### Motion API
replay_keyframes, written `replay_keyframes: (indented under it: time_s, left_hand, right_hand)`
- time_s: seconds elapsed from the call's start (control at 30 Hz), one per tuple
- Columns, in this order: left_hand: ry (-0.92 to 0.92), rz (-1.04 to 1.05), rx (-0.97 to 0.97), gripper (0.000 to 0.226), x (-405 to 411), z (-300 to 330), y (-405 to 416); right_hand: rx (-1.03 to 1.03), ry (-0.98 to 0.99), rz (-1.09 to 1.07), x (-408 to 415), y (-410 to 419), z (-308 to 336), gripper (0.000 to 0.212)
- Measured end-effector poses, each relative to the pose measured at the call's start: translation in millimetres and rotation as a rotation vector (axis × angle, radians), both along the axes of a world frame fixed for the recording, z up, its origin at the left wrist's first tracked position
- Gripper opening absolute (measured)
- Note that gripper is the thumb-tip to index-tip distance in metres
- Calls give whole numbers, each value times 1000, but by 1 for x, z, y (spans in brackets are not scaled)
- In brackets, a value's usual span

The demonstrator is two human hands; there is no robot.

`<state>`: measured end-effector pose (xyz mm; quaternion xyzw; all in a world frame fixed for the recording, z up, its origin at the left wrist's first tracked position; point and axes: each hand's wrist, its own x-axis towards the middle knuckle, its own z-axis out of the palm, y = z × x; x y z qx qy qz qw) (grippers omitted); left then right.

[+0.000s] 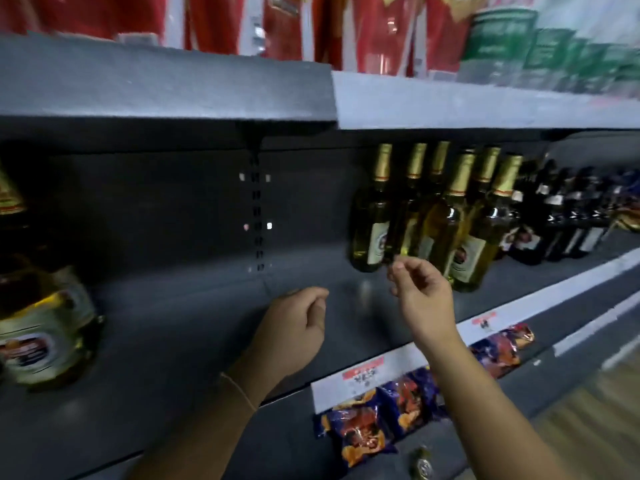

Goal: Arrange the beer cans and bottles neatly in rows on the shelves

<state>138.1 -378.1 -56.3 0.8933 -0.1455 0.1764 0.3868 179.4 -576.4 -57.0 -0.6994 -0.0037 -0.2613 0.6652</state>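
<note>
Several green-gold bottles with gold foil necks (372, 216) stand in rows on the dark grey shelf (194, 327), right of its middle. Dark bottles (568, 220) continue the row to the right. At the far left stands another gold-labelled bottle (45, 323), close to the camera. My right hand (420, 299) hovers just in front of the gold-necked bottles, fingers loosely curled and apart, holding nothing. My left hand (296, 327) rests low over the bare shelf with its fingers curled in, nothing in it.
Red packages (214, 22) and green cans (498, 39) fill the shelf above. Blue and orange snack packets (360, 431) lie on the shelf below, behind white price labels (367, 372). A bottle cap top (422, 462) shows at the bottom edge. Wooden floor at lower right.
</note>
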Motion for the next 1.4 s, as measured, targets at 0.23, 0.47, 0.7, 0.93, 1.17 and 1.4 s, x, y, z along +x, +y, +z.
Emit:
replay_keyframes:
  time_s: [0.23, 0.47, 0.7, 0.93, 1.17, 1.4]
  left_hand:
    - [34, -115, 11, 30, 41, -7, -84]
    - [131, -102, 124, 34, 61, -35, -107]
    - [129, -40, 154, 33, 65, -53, -109]
    - [102, -43, 145, 33, 65, -55, -112]
    - [106, -52, 116, 33, 70, -48, -113]
    - [128, -57, -65, 49, 65, -31, -103]
  right_hand:
    - [-254, -38, -257, 34, -94, 34, 27]
    - [-477, 56, -220, 74, -111, 64, 64]
    - [-513, 136, -172, 105, -112, 72, 57]
    - [-465, 51, -234, 113, -116, 70, 52]
    - [-336, -169, -178, 91, -96, 59, 31]
    - [-265, -256, 2, 58, -60, 80, 31]
